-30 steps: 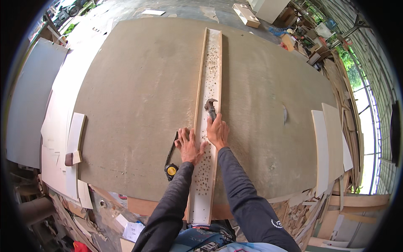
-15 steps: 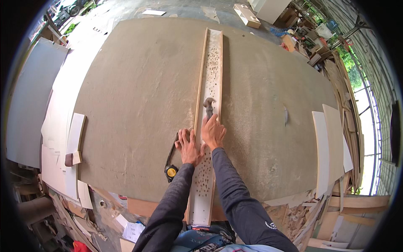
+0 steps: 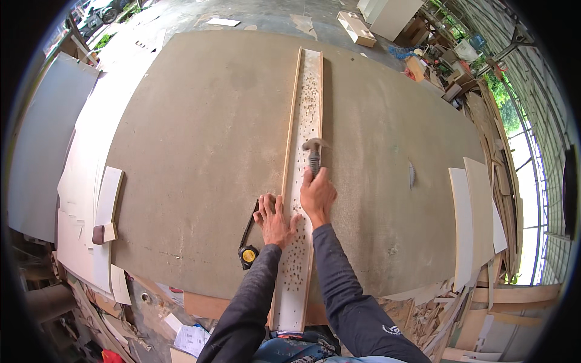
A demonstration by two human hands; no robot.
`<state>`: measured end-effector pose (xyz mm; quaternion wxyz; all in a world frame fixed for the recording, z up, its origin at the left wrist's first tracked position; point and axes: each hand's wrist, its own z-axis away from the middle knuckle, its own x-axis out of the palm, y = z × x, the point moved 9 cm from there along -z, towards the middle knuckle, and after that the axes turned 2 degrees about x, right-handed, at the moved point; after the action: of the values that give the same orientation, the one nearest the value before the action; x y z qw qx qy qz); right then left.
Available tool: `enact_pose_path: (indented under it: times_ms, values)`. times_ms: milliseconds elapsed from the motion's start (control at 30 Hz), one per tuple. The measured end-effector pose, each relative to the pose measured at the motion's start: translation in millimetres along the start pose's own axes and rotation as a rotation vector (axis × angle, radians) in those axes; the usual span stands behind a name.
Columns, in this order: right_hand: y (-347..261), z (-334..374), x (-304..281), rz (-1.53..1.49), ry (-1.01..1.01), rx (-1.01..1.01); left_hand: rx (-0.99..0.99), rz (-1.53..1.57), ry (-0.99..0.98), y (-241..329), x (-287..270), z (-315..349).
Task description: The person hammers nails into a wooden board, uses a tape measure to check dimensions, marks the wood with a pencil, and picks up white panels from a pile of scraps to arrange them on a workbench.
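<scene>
A long white panel [image 3: 292,305] with raised wooden edge strips runs up the middle of the worktable [image 3: 200,133]. Many small brown bits or marks dot its face. My right hand [image 3: 318,192] is wrapped round the grip of a claw hammer [image 3: 314,157], whose head is over the panel near its right strip; whether it touches cannot be told. My left hand [image 3: 275,221] lies with fingers spread across the panel's left strip, thumb on the white face. Just left of that hand is a black and yellow tape measure [image 3: 248,256], with a dark strip reaching up from it.
White boards [image 3: 109,199] lie along the table's left edge, with a small block [image 3: 109,233] on them. More board strips [image 3: 462,224] rest at the right edge. A thin grey curved piece [image 3: 413,175] sits on the table's right side. Wood scraps [image 3: 417,323] crowd the near floor.
My right hand and the hammer have shifted to the right, and the hammer head is turned more sideways. My left hand stays on the strip. The whole view has shifted slightly.
</scene>
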<state>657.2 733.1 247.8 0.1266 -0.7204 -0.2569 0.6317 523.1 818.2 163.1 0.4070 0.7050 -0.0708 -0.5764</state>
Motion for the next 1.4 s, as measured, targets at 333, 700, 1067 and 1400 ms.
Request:
enact_pose_path:
  times_ms: [333,700,1067,1400]
  values:
    - [20.7,-15.5,30.4,0.188,-0.223,0.002,0.006,-0.011,-0.023,2.1,0.3,0.7]
    - [28.7,-118.7,57.2,-0.196,0.117,0.085,-0.007,-0.038,-0.011,1.3,-8.1,-2.0]
    - [38.1,-188.1,97.3,-0.087,0.252,0.154,-0.007,0.018,-0.049,5.9,-0.4,2.8]
    - [36.3,-193.3,92.1,-0.092,0.212,0.116,-0.023,-0.017,-0.077,8.3,2.2,-5.0]
